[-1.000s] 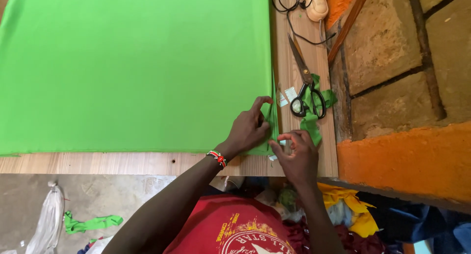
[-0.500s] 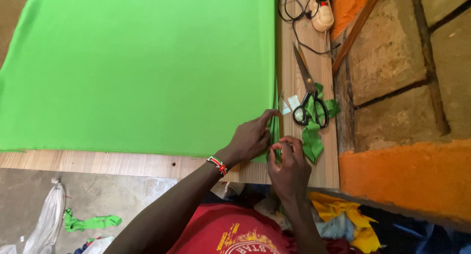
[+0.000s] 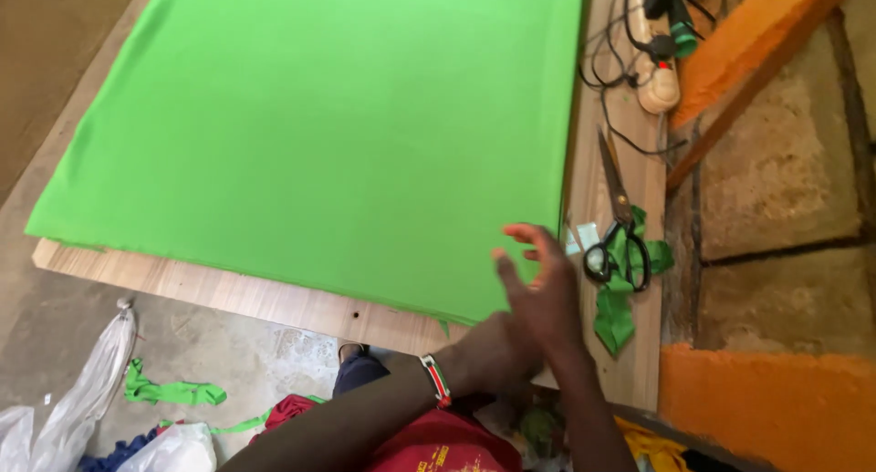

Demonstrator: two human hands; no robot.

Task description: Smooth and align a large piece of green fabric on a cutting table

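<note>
Person: red shirt at bottom edge, forearms reaching up over the near worktop edge.
Floor: grey, left of the worktop; green scraps (image 3: 173, 392) and clear plastic bags (image 3: 87, 394) lying on it.
Left hand (image 3: 488, 355): beaded wristband (image 3: 436, 381) at the wrist; lies low at the near right corner of the cloth, partly behind the right hand. Whether it pinches the cloth edge, I cannot tell.
Right hand (image 3: 547, 290): raised, blurred, fingers spread and loose, nothing held; sits just above the cloth corner, close in front of the left hand.
Cloth (image 3: 310, 134): large bright green sheet, flat and smooth, covers most of the worktop; its right edge runs straight, near the right side of the board; near right corner under the hands.
Worktop (image 3: 237, 294): pale wood, bare strip along the near edge and down the right side.
Scissors (image 3: 619, 226): black handles, long blades pointing away; lie on the right strip, just right of the right hand, apart from it.
Strips (image 3: 620, 299): green offcuts under and below the scissor handles.
Paper bits (image 3: 577, 239): small, white, between cloth edge and scissors.
Power strip (image 3: 659, 71): cream, far right end of the worktop, black cables and plugs about it.
Wall: stone blocks with orange paint, right of the worktop.
</note>
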